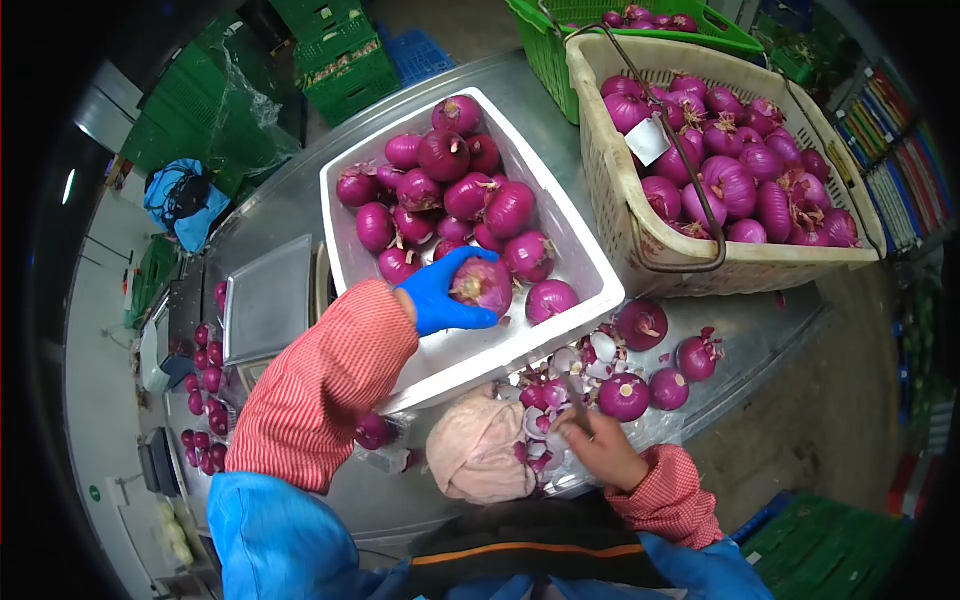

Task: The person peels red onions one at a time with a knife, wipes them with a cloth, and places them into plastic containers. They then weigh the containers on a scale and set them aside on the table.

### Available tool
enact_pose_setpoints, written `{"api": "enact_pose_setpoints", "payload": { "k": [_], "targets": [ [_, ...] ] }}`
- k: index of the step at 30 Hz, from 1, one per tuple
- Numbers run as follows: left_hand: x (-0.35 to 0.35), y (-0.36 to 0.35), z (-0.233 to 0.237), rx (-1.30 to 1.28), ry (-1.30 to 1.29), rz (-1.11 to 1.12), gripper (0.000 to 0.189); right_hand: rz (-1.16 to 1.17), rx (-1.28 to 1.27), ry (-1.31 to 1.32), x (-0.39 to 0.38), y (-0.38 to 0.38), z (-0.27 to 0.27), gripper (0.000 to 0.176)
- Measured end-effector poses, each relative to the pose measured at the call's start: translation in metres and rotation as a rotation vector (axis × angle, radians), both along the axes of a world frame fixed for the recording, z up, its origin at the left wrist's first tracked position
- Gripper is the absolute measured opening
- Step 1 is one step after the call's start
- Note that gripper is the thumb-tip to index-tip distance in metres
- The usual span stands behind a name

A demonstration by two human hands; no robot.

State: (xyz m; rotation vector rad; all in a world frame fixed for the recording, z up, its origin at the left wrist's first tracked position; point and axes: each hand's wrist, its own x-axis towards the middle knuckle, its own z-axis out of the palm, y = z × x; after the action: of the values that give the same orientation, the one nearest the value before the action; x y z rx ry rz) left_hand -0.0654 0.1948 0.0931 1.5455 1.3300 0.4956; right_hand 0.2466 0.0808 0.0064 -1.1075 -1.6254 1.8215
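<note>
My left hand (447, 293), in a blue glove, is closed around a red onion (484, 286) over the near part of a white foam box (590, 292). Several more red onions (418, 189) lie piled in the far part of that box. Low on the right, my bare right hand (606, 455) grips a small knife (579, 408), its blade pointing away from me over onion peelings (545, 395). Beside the peelings lie a crumpled pale cloth (480, 448) and several loose red onions (624, 397).
A cream plastic basket (690, 262) full of red onions stands at the right, its wire handle hanging down. Behind it is a green crate (548, 62). A scale with a metal tray (268, 300) and several packed onions (207, 410) are on the left.
</note>
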Motion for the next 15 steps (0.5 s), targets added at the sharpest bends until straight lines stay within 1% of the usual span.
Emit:
{"api": "enact_pose_setpoints", "payload": {
  "k": [1,2,4,6,7,8,9,10,11,12,13,14,15],
  "targets": [
    [0.006,-0.012,0.021,0.007,-0.167,0.052,0.082,-0.062,0.027,0.001,-0.001,0.004,0.007,0.019],
    [0.011,-0.025,0.038,0.012,-0.338,0.104,0.081,-0.101,0.167,-0.027,-0.004,0.009,0.018,0.018],
    [0.021,-0.050,0.062,-0.019,-0.413,0.166,0.077,-0.176,0.443,-0.089,-0.012,0.018,0.050,0.016],
    [0.026,-0.073,0.051,0.081,-0.480,0.191,0.071,-0.180,0.569,-0.140,-0.020,0.018,0.087,0.018],
    [0.026,-0.083,0.046,0.020,-0.528,0.219,0.070,-0.181,0.634,-0.166,-0.023,0.017,0.100,0.019],
    [0.026,-0.092,0.043,-0.045,-0.575,0.247,0.068,-0.174,0.651,-0.172,-0.026,0.015,0.106,0.025],
    [0.027,-0.102,0.040,-0.112,-0.622,0.276,0.067,-0.168,0.617,-0.110,-0.030,0.013,0.108,0.028],
    [0.031,-0.114,0.038,-0.120,-0.634,0.280,0.064,-0.163,0.581,-0.047,-0.035,0.011,0.109,0.031],
    [0.037,-0.124,0.034,-0.115,-0.561,0.302,0.064,-0.158,0.544,0.017,-0.039,0.008,0.108,0.033],
    [0.044,-0.135,0.028,-0.162,-0.622,0.299,0.064,-0.070,0.347,0.054,-0.041,0.004,0.104,0.039],
    [0.050,-0.143,0.026,-0.210,-0.684,0.296,0.065,-0.053,0.250,0.045,-0.044,-0.001,0.099,0.039],
    [0.050,-0.156,0.030,-0.396,-0.706,0.304,0.069,-0.037,0.151,0.036,-0.048,-0.006,0.095,0.040],
    [0.051,-0.164,0.026,-0.372,-0.689,0.321,0.071,-0.022,0.051,0.026,-0.050,-0.011,0.088,0.040]
  ]
}}
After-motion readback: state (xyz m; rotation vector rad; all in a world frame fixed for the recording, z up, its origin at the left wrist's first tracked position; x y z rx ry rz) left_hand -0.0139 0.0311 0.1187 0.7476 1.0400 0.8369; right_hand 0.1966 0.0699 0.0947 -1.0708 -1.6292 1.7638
